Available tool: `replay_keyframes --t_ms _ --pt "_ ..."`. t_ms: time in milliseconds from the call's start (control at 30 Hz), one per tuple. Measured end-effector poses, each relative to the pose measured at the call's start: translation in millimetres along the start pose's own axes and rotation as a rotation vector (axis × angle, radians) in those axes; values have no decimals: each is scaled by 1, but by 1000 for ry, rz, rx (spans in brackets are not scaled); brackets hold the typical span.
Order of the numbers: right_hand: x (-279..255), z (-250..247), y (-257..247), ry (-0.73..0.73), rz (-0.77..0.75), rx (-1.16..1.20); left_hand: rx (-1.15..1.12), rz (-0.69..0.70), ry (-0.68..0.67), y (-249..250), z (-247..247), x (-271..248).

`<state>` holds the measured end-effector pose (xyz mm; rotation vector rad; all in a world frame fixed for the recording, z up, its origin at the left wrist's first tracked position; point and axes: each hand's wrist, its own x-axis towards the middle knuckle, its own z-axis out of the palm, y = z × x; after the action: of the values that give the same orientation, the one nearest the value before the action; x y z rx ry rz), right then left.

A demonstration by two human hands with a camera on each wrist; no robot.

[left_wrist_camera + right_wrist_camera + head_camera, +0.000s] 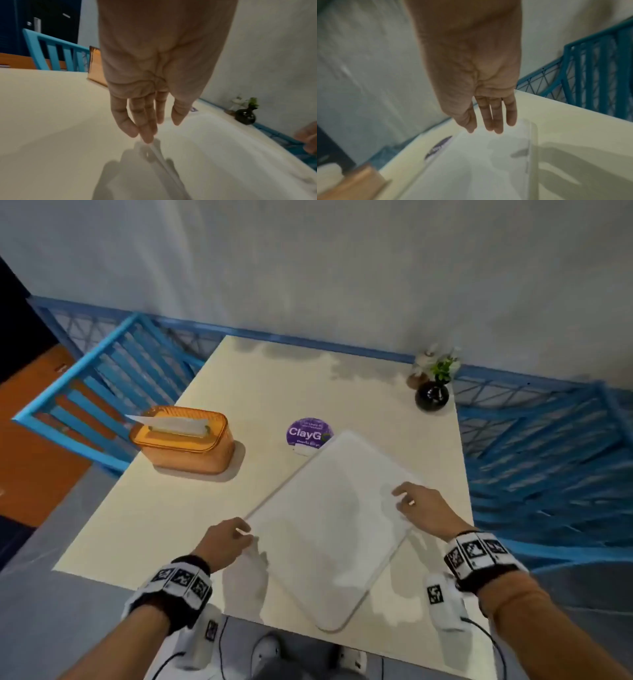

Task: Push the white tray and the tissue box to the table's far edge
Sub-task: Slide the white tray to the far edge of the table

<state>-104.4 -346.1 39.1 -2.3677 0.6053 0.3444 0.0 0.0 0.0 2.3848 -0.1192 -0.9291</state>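
The white tray lies cornerwise on the cream table, near the front edge. My left hand is at the tray's left corner, fingers nearly straight, with the fingertips touching the rim of the tray. My right hand lies open on the tray's right corner; its straight fingers are over the tray. The orange tissue box with a tissue sticking out stands at the table's left side, apart from both hands. The tissue box shows behind my left palm.
A round purple ClayG disc lies mid-table, its edge under the tray's far corner. A black vase with flowers stands at the far right corner. Blue chairs flank the table left and right. A wall runs along the far edge.
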Motion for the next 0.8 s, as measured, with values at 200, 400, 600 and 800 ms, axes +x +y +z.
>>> replay_keyframes --t_ms 200,400,600,800 --pt "69 -6 28 -37 89 -288 -75 -257 320 16 42 6" --pt "98 -2 39 32 103 -406 -245 -370 342 22 80 -14" --pt "90 4 65 163 63 -398 -353 -322 345 24 95 -23" --pt "61 0 95 25 139 -115 -127 -246 356 23 60 16"
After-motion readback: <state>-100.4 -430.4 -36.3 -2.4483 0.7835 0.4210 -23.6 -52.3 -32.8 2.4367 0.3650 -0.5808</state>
